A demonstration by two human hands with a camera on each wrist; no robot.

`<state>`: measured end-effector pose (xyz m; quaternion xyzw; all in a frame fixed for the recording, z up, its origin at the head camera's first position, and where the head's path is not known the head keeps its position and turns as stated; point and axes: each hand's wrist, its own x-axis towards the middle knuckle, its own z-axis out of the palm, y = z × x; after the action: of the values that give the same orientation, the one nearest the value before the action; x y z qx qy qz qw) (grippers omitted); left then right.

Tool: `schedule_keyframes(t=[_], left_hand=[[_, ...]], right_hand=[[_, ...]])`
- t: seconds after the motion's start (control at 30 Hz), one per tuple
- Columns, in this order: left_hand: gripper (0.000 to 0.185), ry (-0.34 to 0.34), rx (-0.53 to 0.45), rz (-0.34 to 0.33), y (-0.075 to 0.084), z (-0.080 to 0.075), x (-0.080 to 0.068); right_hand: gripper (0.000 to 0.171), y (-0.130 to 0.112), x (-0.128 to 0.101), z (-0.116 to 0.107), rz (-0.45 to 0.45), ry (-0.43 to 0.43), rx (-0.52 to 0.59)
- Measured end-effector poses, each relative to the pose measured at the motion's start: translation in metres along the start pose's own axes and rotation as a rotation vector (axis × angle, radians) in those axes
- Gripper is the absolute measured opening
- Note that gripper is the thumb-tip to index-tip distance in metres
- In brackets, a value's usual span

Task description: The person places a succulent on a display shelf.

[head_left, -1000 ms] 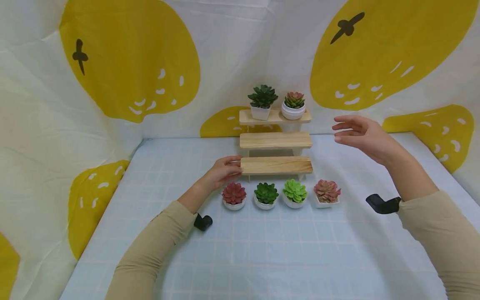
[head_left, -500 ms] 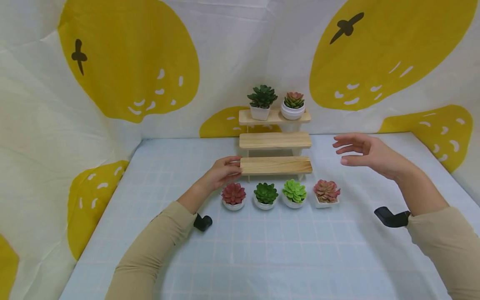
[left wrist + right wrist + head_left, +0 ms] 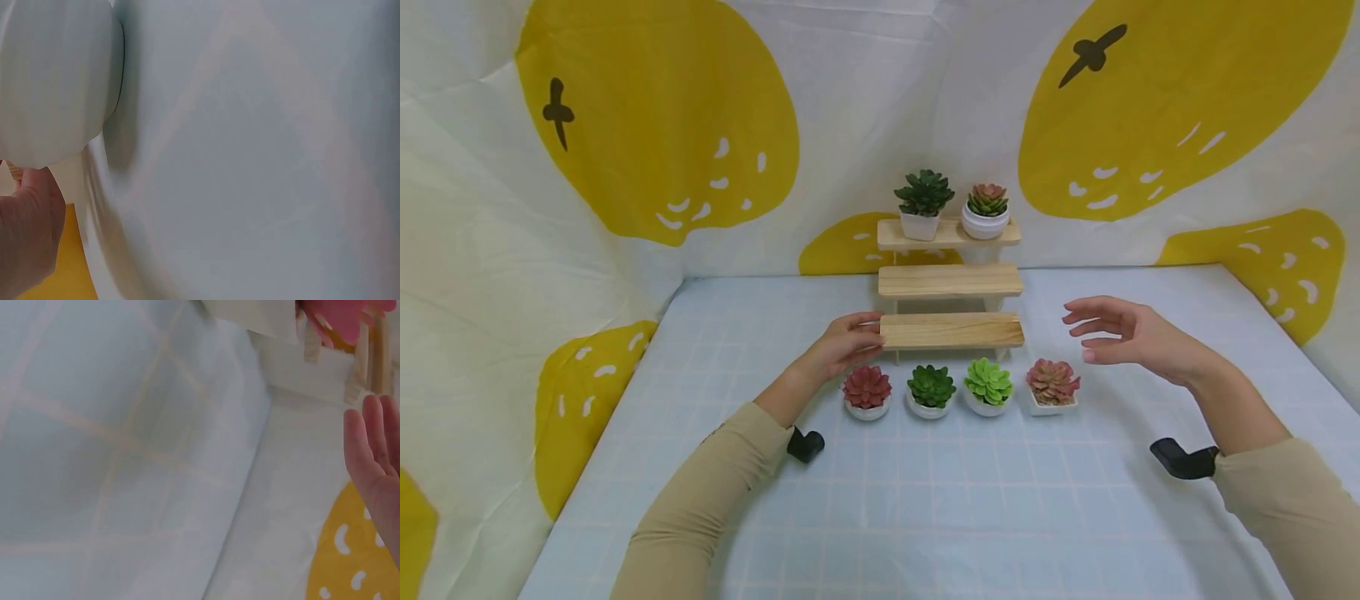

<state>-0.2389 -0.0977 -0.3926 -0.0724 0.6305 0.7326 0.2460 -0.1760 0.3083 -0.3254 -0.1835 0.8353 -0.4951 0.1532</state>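
Four small potted succulents are sitting in a row on the pale blue checked surface point(image 3: 880, 500), just in front of the three-tier pale wooden stand point(image 3: 951, 282). From the left, we're seeing a deep red rosette in a round white pot point(image 3: 867, 390), a dark green rosette in a round white pot point(image 3: 932, 388), a bright lime-green rosette in a round white pot point(image 3: 988, 385) and a dusty pink plant in a square white pot point(image 3: 1052, 386). Up on the top tier point(image 3: 951, 237), a spiky dark green plant in a tapered white pot point(image 3: 924, 200) is standing beside a red-tipped green plant in a round white pot point(image 3: 987, 210).

Over to the hands — the person's left hand point(image 3: 850, 343) is holding the left end of the lowest board point(image 3: 951, 332), its grip clasping the wood. Across on the far side, the right hand point(image 3: 1126, 333) is hovering above the surface, near the pink plant — its grip relaxed and released, fingers gently bent. Behind it all, a white cloth with big yellow shapes point(image 3: 865, 108) is hanging.
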Motion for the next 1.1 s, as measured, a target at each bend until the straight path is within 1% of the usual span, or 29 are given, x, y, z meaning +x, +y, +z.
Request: schedule_keyframes(t=[0.3,0.57,0.93,1.1], left_hand=[[0.053,-0.004,-0.003,0.0,0.001,0.0,-0.002],[0.053,0.001,-0.011,-0.009,0.002,0.0,-0.001],[0.053,-0.009,-0.007,0.003,0.0,0.0,0.001],[0.054,-0.01,-0.009,-0.003,-0.001,-0.001,0.001]], right_hand=[[0.057,0.021,-0.004,0.007,-0.041,-0.075,0.076],[0.061,0.035,-0.008,0.013,-0.054,-0.133,0.133],[0.067,0.048,-0.01,0.022,0.013,-0.179,0.137],[0.068,0.05,-0.01,0.026,0.028,-0.18,0.123]])
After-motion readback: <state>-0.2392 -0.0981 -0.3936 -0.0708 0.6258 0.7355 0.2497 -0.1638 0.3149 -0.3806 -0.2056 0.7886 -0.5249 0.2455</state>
